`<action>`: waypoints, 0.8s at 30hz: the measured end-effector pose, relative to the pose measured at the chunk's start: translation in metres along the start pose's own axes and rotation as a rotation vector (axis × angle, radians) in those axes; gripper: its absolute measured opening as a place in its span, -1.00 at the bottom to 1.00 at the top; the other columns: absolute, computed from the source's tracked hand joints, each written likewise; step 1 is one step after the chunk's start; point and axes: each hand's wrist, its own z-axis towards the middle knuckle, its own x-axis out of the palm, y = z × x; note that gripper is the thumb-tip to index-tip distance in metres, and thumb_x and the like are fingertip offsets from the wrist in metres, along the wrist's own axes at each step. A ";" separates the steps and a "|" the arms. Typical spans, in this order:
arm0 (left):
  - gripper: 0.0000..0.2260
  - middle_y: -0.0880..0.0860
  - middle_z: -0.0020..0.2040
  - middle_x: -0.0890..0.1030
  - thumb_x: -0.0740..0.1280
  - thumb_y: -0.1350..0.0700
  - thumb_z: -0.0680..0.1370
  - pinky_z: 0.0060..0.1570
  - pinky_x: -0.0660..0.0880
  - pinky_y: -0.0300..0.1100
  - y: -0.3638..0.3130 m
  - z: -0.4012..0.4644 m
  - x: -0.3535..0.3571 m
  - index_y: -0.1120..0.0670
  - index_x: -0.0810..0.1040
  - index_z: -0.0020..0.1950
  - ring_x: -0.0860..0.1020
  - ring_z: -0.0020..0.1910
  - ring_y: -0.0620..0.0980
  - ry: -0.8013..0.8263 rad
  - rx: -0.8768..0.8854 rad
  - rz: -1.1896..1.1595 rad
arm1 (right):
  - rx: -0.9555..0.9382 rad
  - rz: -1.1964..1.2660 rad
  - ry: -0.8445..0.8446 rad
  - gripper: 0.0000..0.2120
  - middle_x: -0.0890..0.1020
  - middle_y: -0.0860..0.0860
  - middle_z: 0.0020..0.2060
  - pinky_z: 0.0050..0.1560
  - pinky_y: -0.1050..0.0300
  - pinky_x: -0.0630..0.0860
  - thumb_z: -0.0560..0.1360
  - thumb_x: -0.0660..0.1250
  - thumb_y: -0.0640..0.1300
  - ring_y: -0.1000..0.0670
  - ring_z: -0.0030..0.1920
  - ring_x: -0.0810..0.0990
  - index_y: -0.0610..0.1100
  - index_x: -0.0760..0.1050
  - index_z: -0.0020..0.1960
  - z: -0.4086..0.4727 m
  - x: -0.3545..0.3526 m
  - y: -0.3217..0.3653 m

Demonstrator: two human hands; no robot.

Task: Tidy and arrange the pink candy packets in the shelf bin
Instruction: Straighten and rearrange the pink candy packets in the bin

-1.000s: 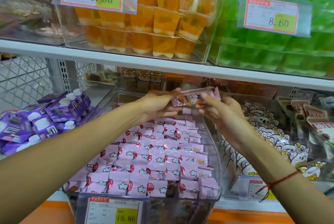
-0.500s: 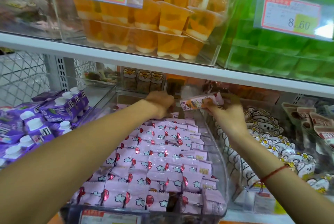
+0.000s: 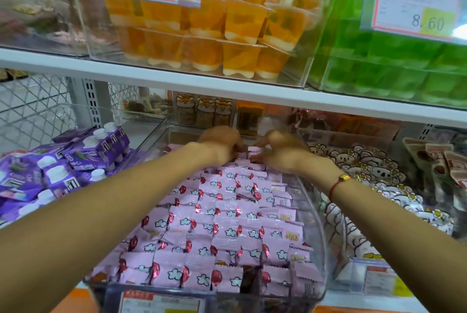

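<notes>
Where a second ago both hands held a packet up clear of the clear bin (image 3: 313,214), the left hand (image 3: 222,144) and right hand (image 3: 280,151) have dropped to its far end, curled fingers pinching pink candy packets (image 3: 222,214) into the back row; the stock likely nears tidy. Left of the bin lie purple cartons (image 3: 75,161); above it, orange jelly cups (image 3: 227,32) on the white shelf (image 3: 151,77).

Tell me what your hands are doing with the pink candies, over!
Left hand and right hand both down at the bin's back row, fingers curled on pink packets. Rows in front lie neat. Nothing in the way.
</notes>
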 end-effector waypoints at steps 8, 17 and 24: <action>-0.70 0.04 0.07 0.57 0.10 0.14 0.64 -0.36 0.37 -0.23 -0.003 -0.011 0.003 -0.04 0.43 0.34 0.50 -0.22 -0.06 0.004 0.018 -0.252 | -0.088 -0.062 0.179 -0.62 0.48 -0.09 0.22 0.29 -0.09 0.36 0.56 0.11 -0.20 -0.10 0.23 0.41 -0.01 0.41 0.34 -0.015 -0.008 -0.005; -0.65 0.05 0.29 0.45 0.03 -0.03 0.66 0.16 0.41 -0.11 -0.015 -0.015 0.012 0.05 0.43 0.34 0.48 0.15 0.05 0.147 0.162 -0.032 | 0.122 0.154 0.037 -0.80 0.52 -0.16 -0.16 -0.19 0.12 0.26 0.60 0.06 -0.17 -0.17 -0.08 0.50 -0.19 0.44 -0.05 -0.118 -0.014 -0.002; -0.67 0.09 0.16 0.54 0.00 0.02 0.66 0.13 0.49 0.02 -0.028 -0.013 0.004 0.06 0.43 0.32 0.53 0.08 0.07 0.211 0.063 0.050 | 0.186 0.322 -0.033 -0.74 0.56 -0.09 -0.21 -0.15 0.10 0.37 0.62 0.06 -0.14 -0.14 -0.12 0.52 -0.22 0.49 0.08 -0.125 -0.013 0.001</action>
